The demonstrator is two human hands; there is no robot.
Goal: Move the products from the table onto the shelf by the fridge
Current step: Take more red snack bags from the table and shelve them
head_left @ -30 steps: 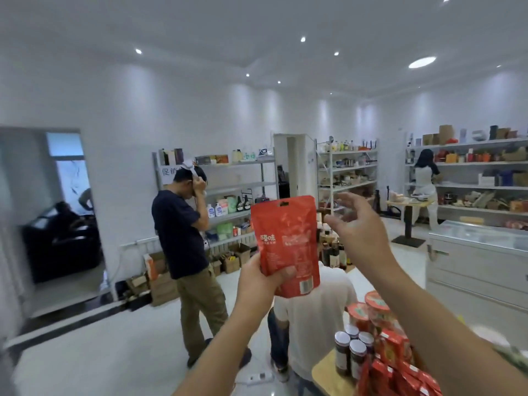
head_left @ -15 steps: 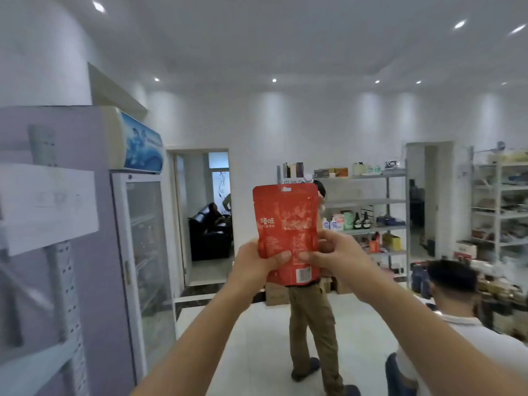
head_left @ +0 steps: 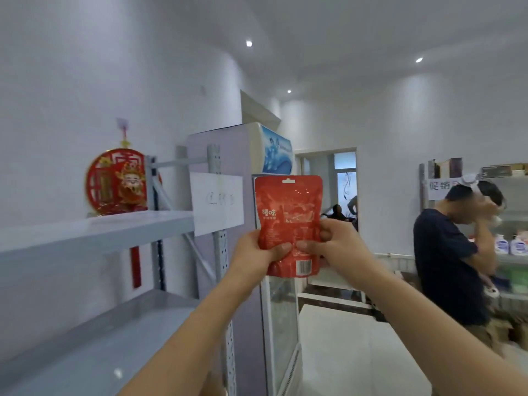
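Two hands pinched the red pouch [head_left: 288, 212] upright by its lower half — left hand [head_left: 255, 254], right hand [head_left: 335, 244] — in front of the fridge [head_left: 228, 150], with the shelf [head_left: 100, 231] off to the left, nearer the left hand.

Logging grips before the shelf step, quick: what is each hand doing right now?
Left hand: holding the red pouch by its lower left side.
Right hand: holding the same pouch by its lower right side.
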